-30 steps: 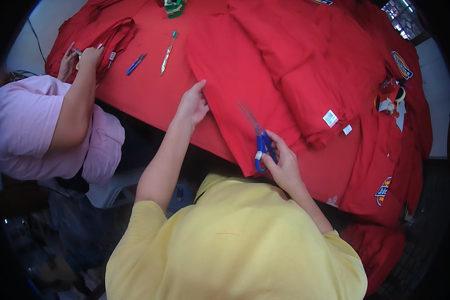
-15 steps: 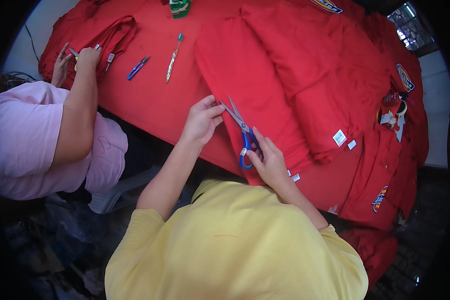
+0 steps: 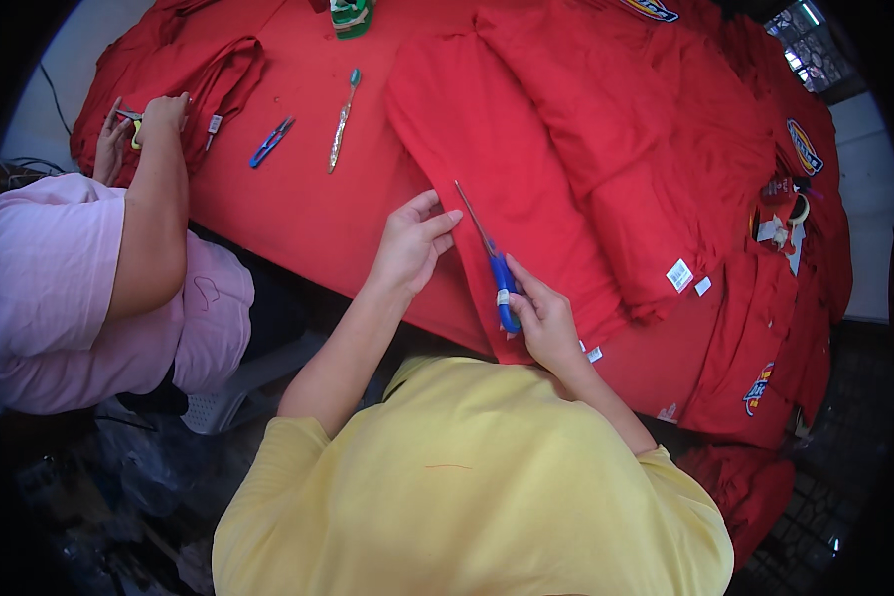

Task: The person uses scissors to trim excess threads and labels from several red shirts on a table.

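My right hand (image 3: 546, 320) holds a pair of blue-handled scissors (image 3: 501, 273), its slim blades together and pointing up and away from me. A red garment (image 3: 502, 129) lies flat under the blades. At its left edge, my left hand (image 3: 411, 243) pinches the cloth between thumb and fingers, just left of the scissor tips. Whatever else those fingers may hold is too small to see.
More red garments (image 3: 656, 149) with white tags and sewn patches pile at right. Blue thread snips (image 3: 271, 142), a toothbrush (image 3: 344, 124) and a green object (image 3: 351, 18) lie on the red-covered table. At left, a co-worker in pink (image 3: 60, 268) uses yellow-handled scissors (image 3: 136, 131) beside another red pile.
The scissor blades have closed from spread apart, and the scissors have turned edge-on. My left hand has shifted slightly right along the cloth. The co-worker's hands have moved a little left and down.
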The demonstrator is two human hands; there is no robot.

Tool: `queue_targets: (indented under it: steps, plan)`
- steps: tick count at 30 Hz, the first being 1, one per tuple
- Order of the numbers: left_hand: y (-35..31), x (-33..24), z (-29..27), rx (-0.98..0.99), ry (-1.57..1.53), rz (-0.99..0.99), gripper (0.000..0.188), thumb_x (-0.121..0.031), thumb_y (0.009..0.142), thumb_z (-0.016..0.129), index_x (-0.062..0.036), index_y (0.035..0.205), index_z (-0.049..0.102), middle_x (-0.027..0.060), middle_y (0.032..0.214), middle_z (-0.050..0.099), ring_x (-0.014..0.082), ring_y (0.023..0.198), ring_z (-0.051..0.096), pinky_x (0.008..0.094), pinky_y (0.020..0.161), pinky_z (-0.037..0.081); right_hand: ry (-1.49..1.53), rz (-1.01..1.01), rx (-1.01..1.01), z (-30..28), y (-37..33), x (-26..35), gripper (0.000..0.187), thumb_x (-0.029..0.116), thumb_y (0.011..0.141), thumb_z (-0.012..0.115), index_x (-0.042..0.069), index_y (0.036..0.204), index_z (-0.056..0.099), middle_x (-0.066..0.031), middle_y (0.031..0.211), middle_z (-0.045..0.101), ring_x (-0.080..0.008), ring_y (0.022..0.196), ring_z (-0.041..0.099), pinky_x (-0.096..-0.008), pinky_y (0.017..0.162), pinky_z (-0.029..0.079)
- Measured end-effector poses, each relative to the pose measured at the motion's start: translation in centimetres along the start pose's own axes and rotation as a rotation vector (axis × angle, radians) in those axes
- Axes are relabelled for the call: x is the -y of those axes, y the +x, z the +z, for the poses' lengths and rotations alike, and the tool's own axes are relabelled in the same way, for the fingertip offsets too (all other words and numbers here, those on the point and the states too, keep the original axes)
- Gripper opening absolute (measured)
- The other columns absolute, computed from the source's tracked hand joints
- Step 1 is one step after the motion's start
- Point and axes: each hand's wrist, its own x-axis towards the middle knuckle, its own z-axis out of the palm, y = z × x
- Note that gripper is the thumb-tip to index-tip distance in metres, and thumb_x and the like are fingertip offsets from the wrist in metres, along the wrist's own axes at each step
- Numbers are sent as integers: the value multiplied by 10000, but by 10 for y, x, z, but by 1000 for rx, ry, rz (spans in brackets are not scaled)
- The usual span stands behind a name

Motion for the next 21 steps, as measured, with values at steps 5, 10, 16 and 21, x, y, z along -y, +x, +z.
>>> queue_targets:
  steps: [5, 10, 16, 21]
  plan:
    - [3, 0, -6, 50, -4, -4, 404, 50, 832, 579, -27, 1221, 504, 80, 1092, 602, 173, 1022, 591, 323, 856, 499, -133, -201, -63, 1, 6, -10, 515, 138, 882, 580, 26, 1358, 420, -108, 824, 566, -170, 729, 584, -290, 668, 473]
    - [2, -8, -2, 75, 33, -32, 452, 65, 823, 583, -43, 1252, 491, 74, 1068, 602, 171, 989, 607, 319, 828, 521, -216, -209, -39, -3, 16, 6, 530, 162, 874, 597, 19, 1353, 420, -142, 873, 579, -235, 767, 598, -319, 710, 467]
    - [5, -6, -2, 71, 55, -43, 479, 45, 835, 587, -56, 1289, 476, 41, 980, 608, 146, 920, 622, 306, 814, 525, -229, -224, -51, -6, 26, 7, 510, 139, 883, 570, 20, 1354, 414, -153, 847, 568, -285, 754, 589, -343, 708, 456]
    - [3, -10, 4, 86, 35, -46, 505, 48, 835, 585, -60, 1313, 459, 36, 989, 604, 138, 926, 618, 299, 816, 523, -206, -156, -32, -9, 28, 1, 484, 132, 895, 543, 21, 1350, 420, -142, 801, 564, -256, 705, 596, -344, 664, 461]
